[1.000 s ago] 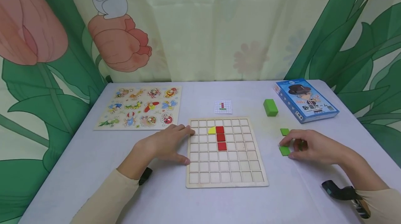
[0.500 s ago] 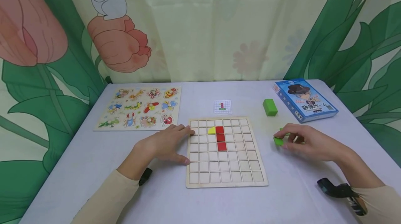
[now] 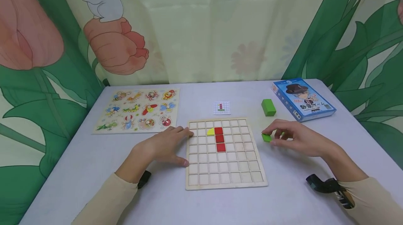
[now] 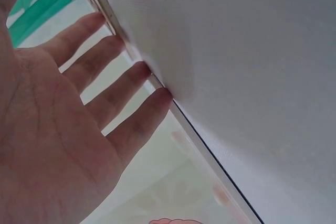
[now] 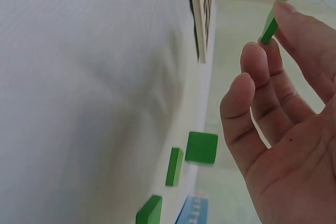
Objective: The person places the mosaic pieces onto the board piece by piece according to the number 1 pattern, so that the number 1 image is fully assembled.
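Observation:
A wooden grid board (image 3: 226, 176) lies mid-table, with three red tiles (image 3: 219, 138) in a column and a yellow tile (image 3: 210, 132) beside the top one. The left hand (image 3: 163, 143) rests at the board's left edge, thumb and fingers spread and touching the rim. To the right of the board, the right hand (image 3: 296, 135) pinches a green tile (image 3: 266, 137) between thumb and fingertips. In the right wrist view that green tile (image 5: 270, 24) is raised above the white cloth. Other loose green tiles (image 5: 174, 166) lie near the hand, mostly hidden by it in the head view.
Behind the board lies a small printed grid card (image 3: 221, 107). A green block (image 3: 268, 107) and a blue game box (image 3: 303, 99) stand at the back right. An insect picture board (image 3: 136, 109) lies at the back left, close to the left hand.
The right hand has lifted one green tile from the right side of the table and carried it left toward the board. The left hand keeps its place; the head view has shifted slightly.

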Demonstrator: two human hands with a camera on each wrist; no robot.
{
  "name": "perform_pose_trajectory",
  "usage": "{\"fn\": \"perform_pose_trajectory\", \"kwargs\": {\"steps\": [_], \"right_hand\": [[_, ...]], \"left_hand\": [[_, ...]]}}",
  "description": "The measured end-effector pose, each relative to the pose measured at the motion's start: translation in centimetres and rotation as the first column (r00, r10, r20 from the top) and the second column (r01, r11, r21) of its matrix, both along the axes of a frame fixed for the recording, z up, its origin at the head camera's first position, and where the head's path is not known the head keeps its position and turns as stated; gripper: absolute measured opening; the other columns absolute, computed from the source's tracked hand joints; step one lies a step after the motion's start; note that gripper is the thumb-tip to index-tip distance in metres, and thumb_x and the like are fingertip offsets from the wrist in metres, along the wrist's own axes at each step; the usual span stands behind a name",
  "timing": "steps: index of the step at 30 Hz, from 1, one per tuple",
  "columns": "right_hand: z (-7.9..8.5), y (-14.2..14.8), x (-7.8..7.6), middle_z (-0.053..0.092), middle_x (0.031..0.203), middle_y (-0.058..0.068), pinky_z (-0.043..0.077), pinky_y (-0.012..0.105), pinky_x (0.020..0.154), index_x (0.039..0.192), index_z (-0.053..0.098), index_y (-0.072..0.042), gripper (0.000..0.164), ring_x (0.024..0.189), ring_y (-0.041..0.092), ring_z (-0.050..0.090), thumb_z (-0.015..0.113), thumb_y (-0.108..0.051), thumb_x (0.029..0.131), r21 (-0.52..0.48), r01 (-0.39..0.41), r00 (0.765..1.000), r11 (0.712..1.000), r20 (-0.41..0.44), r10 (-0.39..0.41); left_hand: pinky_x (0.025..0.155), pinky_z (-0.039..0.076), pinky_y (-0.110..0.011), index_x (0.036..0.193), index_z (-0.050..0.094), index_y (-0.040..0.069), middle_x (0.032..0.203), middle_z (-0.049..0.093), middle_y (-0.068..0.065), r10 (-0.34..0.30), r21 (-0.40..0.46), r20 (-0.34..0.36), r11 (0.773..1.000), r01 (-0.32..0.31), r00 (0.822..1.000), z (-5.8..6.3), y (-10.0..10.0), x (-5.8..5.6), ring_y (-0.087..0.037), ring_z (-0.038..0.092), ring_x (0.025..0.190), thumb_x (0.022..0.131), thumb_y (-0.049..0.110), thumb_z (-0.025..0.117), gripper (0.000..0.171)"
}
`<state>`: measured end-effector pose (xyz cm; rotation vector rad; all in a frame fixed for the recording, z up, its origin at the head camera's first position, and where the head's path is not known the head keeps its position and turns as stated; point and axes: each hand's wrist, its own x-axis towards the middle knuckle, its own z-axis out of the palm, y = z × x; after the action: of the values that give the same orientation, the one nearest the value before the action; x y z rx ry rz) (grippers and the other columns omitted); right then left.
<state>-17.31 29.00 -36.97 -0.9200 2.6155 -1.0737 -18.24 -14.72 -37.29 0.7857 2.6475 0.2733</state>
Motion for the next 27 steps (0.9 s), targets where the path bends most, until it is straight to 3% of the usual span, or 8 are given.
{"fn": "perform_pose_trajectory", "kwargs": {"steps": [8, 27], "right_hand": [[-0.1, -1.6, -0.4, 0.068, 0.109, -0.008, 0.055, 0.025, 0.074, 0.131, 0.067, -0.013, 0.035, 0.089, 0.012, 0.062, 0.073, -0.014, 0.096, -0.034, -0.025, 0.999, 0.999, 0.02, 0.026], [0.1, -5.9, -1.2, 0.064, 0.118, -0.008, 0.056, 0.027, 0.083, 0.134, 0.066, -0.018, 0.038, 0.098, 0.015, 0.061, 0.072, -0.02, 0.097, 0.006, -0.06, 0.994, 0.998, 0.091, 0.06]], "left_hand": [[0.113, 0.043, -0.051, 0.151, 0.047, 0.025, 0.152, 0.048, -0.002, 0.012, 0.005, -0.003, 1.0, -0.012, 1.0, -0.1, -0.1, 0.1, -0.027, 0.045, 0.14, 0.076, 0.057, 0.086, 0.091], [0.113, 0.043, -0.051, 0.152, 0.045, 0.025, 0.154, 0.047, -0.003, 0.008, 0.004, -0.001, 1.0, -0.008, 1.0, -0.1, -0.2, 0.0, -0.028, 0.043, 0.141, 0.077, 0.055, 0.086, 0.09]]}}
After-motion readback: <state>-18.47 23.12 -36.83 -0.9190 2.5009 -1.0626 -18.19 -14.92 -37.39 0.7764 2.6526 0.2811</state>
